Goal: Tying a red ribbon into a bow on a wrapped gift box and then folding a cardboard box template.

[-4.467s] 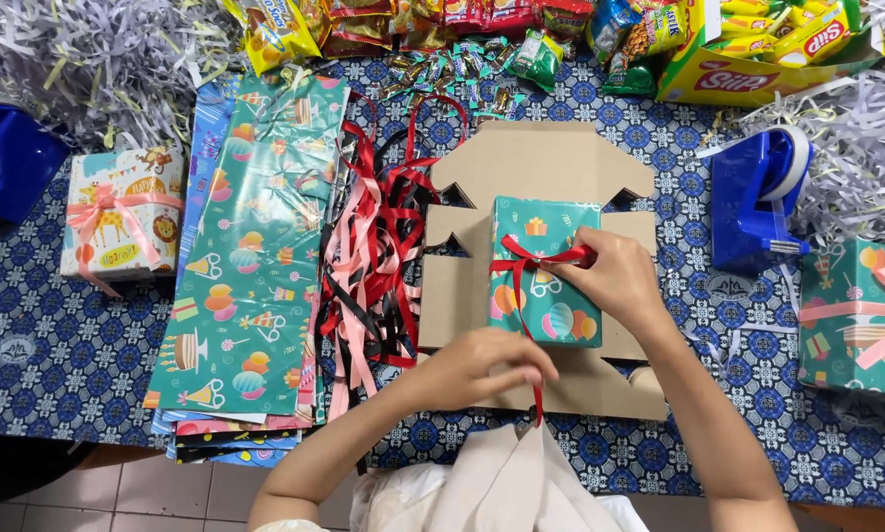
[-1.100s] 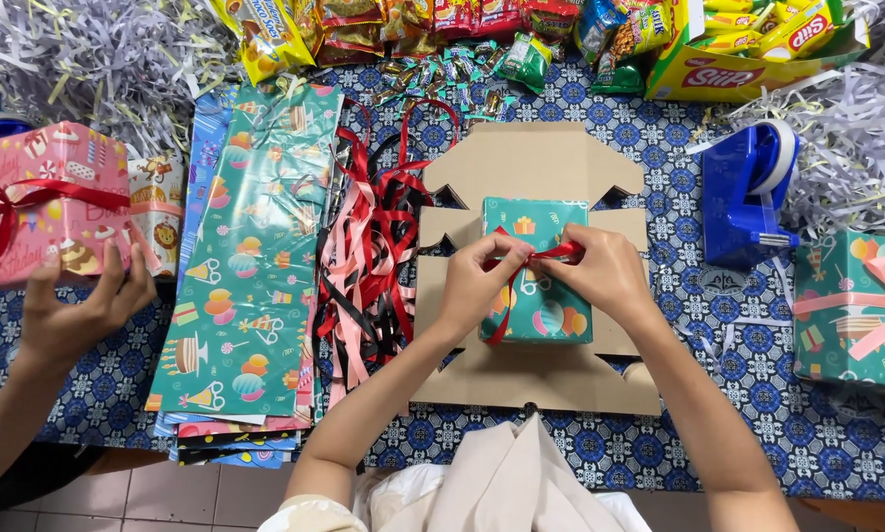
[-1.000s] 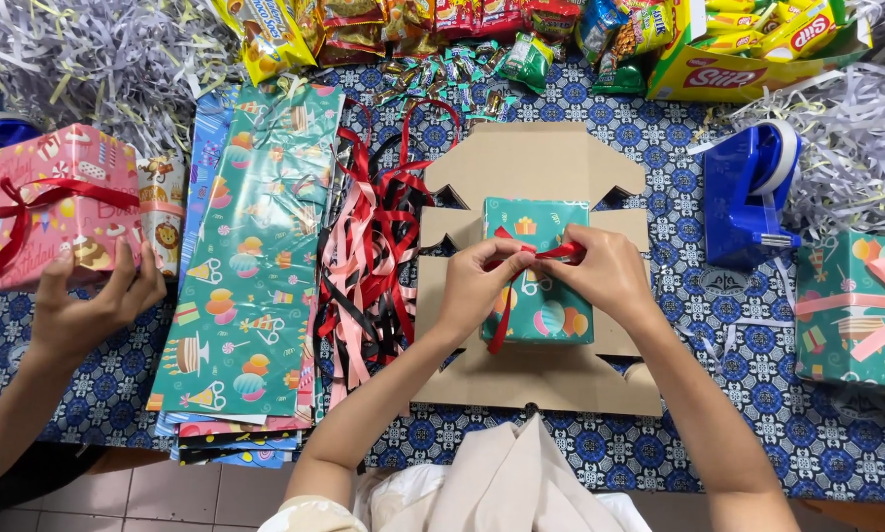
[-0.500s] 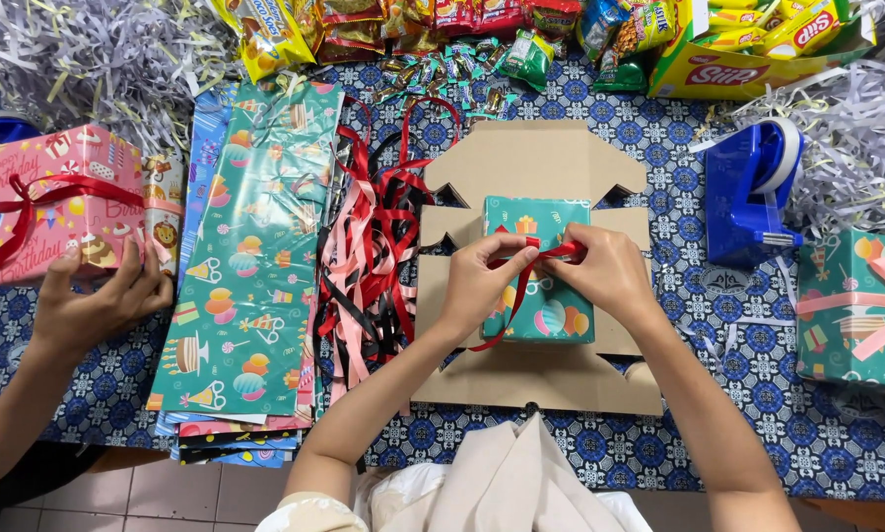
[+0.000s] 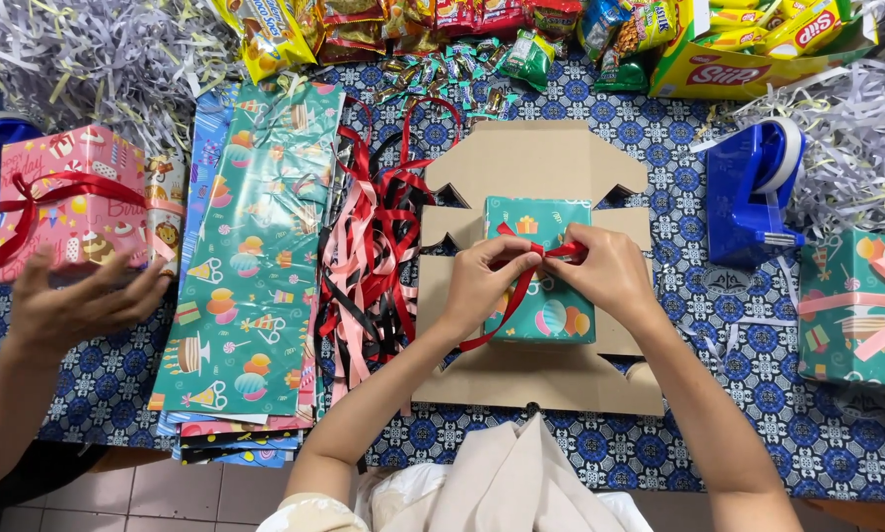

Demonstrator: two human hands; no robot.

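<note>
Both hands are pinched shut on the thin red satin ribbon — left hand and right hand meet over the top of the small teal gift-wrapped box, which sits in the middle of a flattened brown cardboard box blank on the blue patterned tablecloth. Looks like the knot or bow is being tied; I'd guess the next bit needs a snug, even pull so the ribbon stays centred. The knot itself is hidden under the fingers, so I can't tell how far it's formed. A loose ribbon tail curls off toward the tangled pile of red, pink and black ribbons. At the table's left edge another person's hand hovers by a pink wrapped box — cut off by the frame.
</note>
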